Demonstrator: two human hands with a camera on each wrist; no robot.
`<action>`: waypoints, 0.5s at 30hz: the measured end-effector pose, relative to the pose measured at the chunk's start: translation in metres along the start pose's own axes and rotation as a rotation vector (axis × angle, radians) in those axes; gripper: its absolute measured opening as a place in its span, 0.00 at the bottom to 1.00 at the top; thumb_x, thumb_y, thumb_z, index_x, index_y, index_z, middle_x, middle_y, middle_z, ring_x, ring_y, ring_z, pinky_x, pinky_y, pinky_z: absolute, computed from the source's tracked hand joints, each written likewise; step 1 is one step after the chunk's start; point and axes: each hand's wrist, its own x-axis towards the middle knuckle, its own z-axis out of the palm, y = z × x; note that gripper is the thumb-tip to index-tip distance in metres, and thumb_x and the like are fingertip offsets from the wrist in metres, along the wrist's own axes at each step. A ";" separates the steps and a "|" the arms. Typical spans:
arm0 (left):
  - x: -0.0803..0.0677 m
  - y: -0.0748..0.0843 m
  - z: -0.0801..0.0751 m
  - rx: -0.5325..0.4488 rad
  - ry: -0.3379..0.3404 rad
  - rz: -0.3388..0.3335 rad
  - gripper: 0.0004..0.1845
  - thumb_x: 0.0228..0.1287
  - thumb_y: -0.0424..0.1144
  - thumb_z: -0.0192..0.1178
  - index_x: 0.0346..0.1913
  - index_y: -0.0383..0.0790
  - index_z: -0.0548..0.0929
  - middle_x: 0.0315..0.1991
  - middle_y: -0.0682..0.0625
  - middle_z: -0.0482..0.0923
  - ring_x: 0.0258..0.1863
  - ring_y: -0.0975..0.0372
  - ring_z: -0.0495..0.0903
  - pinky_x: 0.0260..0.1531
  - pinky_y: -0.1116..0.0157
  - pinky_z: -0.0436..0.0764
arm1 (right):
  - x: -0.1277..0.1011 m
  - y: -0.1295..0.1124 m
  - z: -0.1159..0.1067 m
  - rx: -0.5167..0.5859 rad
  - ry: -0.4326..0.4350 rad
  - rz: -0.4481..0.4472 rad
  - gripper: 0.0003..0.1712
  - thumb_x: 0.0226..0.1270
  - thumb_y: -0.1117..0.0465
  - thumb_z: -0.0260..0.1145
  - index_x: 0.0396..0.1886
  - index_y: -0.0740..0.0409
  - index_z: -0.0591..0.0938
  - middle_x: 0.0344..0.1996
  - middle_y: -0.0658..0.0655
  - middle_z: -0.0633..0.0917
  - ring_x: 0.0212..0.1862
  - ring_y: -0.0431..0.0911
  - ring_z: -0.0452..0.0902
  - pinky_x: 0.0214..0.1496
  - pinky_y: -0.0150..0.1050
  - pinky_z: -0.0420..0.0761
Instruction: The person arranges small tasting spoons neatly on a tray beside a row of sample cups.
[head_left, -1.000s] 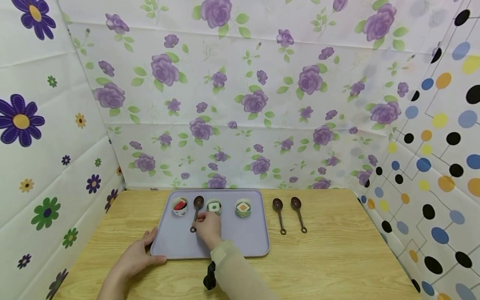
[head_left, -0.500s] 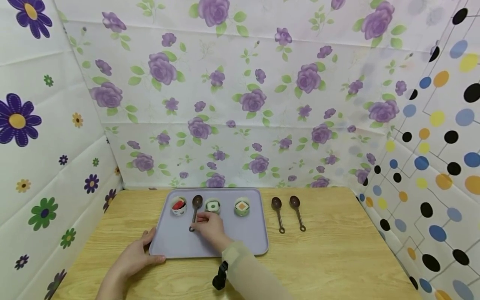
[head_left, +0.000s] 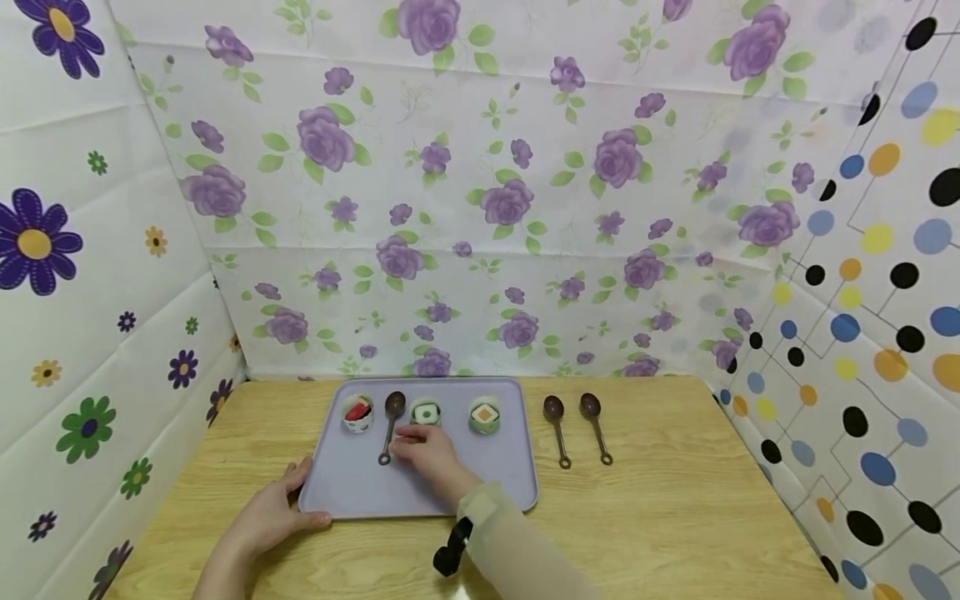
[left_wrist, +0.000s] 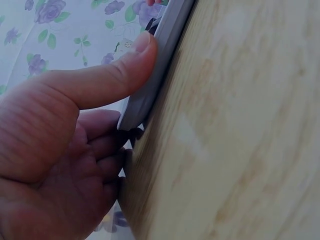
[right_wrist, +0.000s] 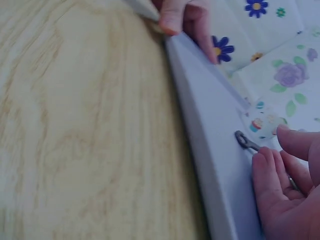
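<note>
A lavender tray (head_left: pixel 480 479) lies on the wooden table with three small filled cups in a row: red (head_left: pixel 358 412), green and white (head_left: pixel 426 413), orange (head_left: pixel 485 416). A brown spoon (head_left: pixel 390 425) lies on the tray between the red and green cups. My right hand (head_left: pixel 411 446) rests on the tray just right of the spoon's handle, fingers loosely bent, nothing clearly held; the right wrist view shows the handle's ring (right_wrist: pixel 241 139) beside my fingers (right_wrist: pixel 270 175). My left hand (head_left: pixel 288 500) grips the tray's front left corner, thumb (left_wrist: pixel 120 75) on the rim (left_wrist: pixel 170 30).
Two more brown spoons (head_left: pixel 557 429) (head_left: pixel 597 427) lie side by side on the table right of the tray. Patterned sheets wall the table at the back and both sides. Bare wood (head_left: pixel 675 500) stretches in front and to the right.
My right hand has slid back to the right, off the spoon handle it covered before. The spoon stays on the tray. My left hand has not moved.
</note>
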 end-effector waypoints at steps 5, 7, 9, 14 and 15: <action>0.000 -0.001 0.001 0.001 -0.002 -0.009 0.71 0.50 0.61 0.83 0.84 0.29 0.50 0.80 0.20 0.43 0.79 0.26 0.46 0.75 0.29 0.51 | -0.004 -0.006 -0.007 0.154 -0.019 0.062 0.22 0.68 0.70 0.74 0.61 0.70 0.86 0.45 0.59 0.92 0.44 0.46 0.90 0.53 0.45 0.90; 0.000 -0.001 0.001 0.000 -0.001 -0.011 0.72 0.49 0.62 0.83 0.84 0.29 0.50 0.80 0.20 0.43 0.79 0.26 0.46 0.74 0.29 0.52 | -0.006 -0.010 -0.010 0.170 -0.036 0.074 0.23 0.69 0.69 0.74 0.62 0.70 0.86 0.47 0.60 0.92 0.46 0.46 0.90 0.54 0.45 0.89; 0.000 -0.002 0.001 -0.002 0.001 -0.015 0.73 0.48 0.62 0.84 0.84 0.29 0.50 0.80 0.20 0.43 0.79 0.27 0.46 0.75 0.29 0.52 | -0.008 -0.012 -0.014 0.183 -0.059 0.080 0.23 0.69 0.68 0.74 0.63 0.69 0.85 0.50 0.61 0.91 0.48 0.46 0.90 0.55 0.45 0.89; 0.000 -0.001 0.000 0.006 0.006 -0.014 0.73 0.48 0.63 0.83 0.84 0.29 0.50 0.80 0.20 0.43 0.79 0.26 0.47 0.74 0.29 0.53 | -0.014 -0.016 -0.023 0.199 -0.119 0.076 0.24 0.70 0.68 0.74 0.64 0.69 0.85 0.55 0.64 0.89 0.49 0.45 0.89 0.58 0.45 0.88; 0.000 -0.001 0.000 0.007 0.006 -0.014 0.73 0.48 0.63 0.83 0.84 0.29 0.50 0.80 0.20 0.43 0.79 0.26 0.47 0.74 0.29 0.53 | -0.015 -0.016 -0.025 0.200 -0.129 0.073 0.24 0.70 0.68 0.74 0.64 0.69 0.85 0.55 0.64 0.89 0.48 0.45 0.88 0.58 0.45 0.88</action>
